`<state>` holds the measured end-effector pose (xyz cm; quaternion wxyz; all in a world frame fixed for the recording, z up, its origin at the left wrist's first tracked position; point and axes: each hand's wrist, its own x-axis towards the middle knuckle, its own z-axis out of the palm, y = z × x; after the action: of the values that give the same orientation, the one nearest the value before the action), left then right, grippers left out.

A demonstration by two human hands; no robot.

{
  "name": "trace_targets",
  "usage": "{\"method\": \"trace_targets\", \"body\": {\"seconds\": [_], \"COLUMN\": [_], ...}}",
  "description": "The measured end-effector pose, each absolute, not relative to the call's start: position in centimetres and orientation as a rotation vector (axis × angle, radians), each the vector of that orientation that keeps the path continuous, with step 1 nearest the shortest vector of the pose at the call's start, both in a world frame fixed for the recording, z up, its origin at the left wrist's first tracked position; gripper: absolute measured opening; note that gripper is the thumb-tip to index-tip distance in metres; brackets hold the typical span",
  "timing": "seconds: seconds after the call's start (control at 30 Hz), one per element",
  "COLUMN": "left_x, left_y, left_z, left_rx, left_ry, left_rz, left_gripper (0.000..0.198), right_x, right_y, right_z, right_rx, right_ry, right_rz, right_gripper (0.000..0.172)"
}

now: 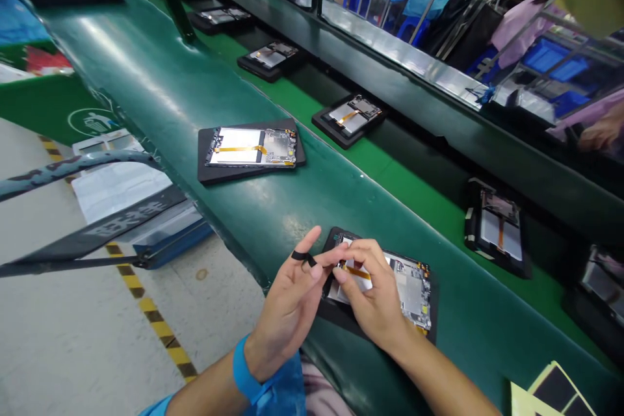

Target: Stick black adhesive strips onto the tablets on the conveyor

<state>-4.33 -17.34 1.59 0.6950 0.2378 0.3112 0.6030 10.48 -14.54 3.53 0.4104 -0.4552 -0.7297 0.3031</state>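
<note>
Open device, back parts exposed, sits in a black tray at the near part of the green surface. Long axis left to right, right end slanting nearer.

Key relation: device lies to the right of the left hand and directly below the right hand, so the right is the nearer. Left fingertips reach only over its left end.

Left hand palm up, fingers partly spread, not clenched; a black strip lies across the index finger, one end by the thumb. Cannot tell whether the thumb pinches it. Right hand: thumb and index drawn together at a left fingertip, above the orange ribbon; anything between them is too small to tell.

Second device farther left, well apart, on its own tray.
</note>
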Motion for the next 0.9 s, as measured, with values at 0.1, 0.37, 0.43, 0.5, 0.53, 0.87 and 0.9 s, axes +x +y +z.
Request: {"method": "trace_targets", "body": {"seconds": [0.1,0.37,0.43,0.5,0.53,0.87,0.9], "left_x": [-4.3,-4.0,-4.1,-4.7,-5.1,-9.1,-9.0], "left_y": [-17.5,-17.3,-17.2,-17.1,-17.2,-18.4,-18.5], "left_z": [1.5,1.5,1.5,1.3,1.1,-2.1,-2.2], "left_rx": [0.552,0.382,0.387,0.444,0.5,2.178,2.297], "left_ry": [0.7,0.576,0.617,0.697,0.751,1.355,1.372], "left_rz": [1.332,1.379,1.41,1.451,1.467,1.087,1.015], "left_gripper": [0.049,0.05,0.05,0.053,0.054,0.048,0.048], "right_x": [10.1,10.1,11.0,12.0,12.6,13.9,13.7], "right_y": [-14.5,-14.6,-14.2,-13.3,-12.8,-8.2,-8.1], "right_z": [3.3,3.4,3.6,4.0,4.3,5.8,5.7], "right_rx": [-1.145,-1.095,-1.123,-1.157,-1.166,-0.978,-0.955], "right_ry": [-1.842,-1.879,-1.927,-2.022,-2.103,-3.054,-3.096], "right_rz": [0.739,0.715,0.671,0.674,0.711,0.82,0.778], "right_gripper": [0.013,0.01,0.009,0.009,0.01,0.02,0.02]}}
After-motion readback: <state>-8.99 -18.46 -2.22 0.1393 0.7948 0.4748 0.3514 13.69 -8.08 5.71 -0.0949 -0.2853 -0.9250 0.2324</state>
